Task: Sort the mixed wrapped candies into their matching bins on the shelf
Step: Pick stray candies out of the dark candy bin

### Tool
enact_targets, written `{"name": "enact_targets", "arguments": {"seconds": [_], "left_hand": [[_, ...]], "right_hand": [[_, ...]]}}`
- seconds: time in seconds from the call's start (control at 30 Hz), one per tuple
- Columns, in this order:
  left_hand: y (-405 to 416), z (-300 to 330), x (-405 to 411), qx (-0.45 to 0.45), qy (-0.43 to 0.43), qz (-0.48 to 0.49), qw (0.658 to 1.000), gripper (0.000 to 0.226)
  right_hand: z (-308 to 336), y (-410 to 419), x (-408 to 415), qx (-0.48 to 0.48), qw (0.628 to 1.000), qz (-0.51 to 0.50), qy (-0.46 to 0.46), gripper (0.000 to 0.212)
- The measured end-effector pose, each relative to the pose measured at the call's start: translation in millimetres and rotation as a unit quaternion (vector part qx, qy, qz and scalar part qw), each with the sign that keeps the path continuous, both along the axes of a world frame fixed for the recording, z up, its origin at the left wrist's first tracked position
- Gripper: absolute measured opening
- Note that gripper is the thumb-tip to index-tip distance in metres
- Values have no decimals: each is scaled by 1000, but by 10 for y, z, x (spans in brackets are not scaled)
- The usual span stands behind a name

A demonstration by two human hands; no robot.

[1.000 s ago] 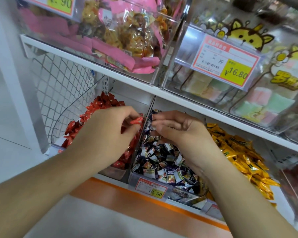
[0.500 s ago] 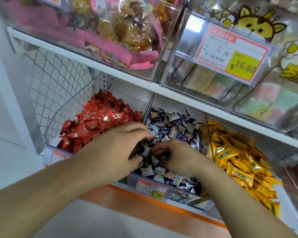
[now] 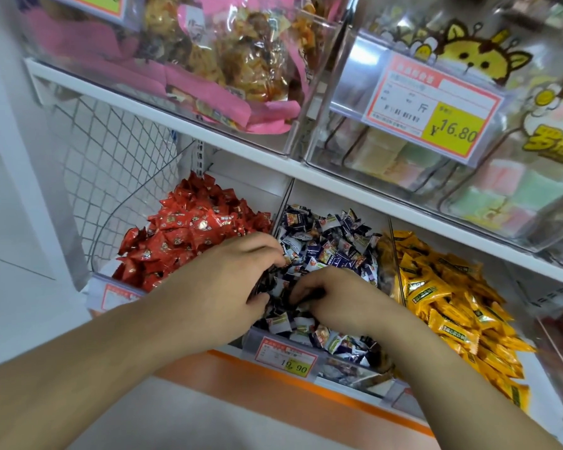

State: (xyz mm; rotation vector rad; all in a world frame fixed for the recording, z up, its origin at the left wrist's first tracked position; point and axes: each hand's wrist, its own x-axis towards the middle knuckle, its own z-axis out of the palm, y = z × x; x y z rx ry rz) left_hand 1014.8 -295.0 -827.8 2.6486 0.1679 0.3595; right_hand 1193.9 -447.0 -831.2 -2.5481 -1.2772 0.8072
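We're mid-search, left hand point(image 3: 221, 284) and right hand point(image 3: 335, 297) fingers curled into the dark-blue candies point(image 3: 325, 245) in the middle bin point(image 3: 283, 354) (grasp contents unclear), next pick out strays for the red candy bin point(image 3: 189, 235) alongside.

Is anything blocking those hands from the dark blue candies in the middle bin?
Nothing visible does. The left hand and right hand are already down among the dark blue candies, and the bin is open on top.
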Motion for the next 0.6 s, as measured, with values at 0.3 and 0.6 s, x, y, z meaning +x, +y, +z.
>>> {"name": "enact_targets", "arguments": {"seconds": [0.3,0.6], "left_hand": [[9,-26,-4,-7,-18,-2,1000,42],[10,-59,16,-8,-23,-3,1000,38]], "right_hand": [[-114,3,106,14,995,-5,-97,27],[-219,99,19,29,997,-13,-73,29]]}}
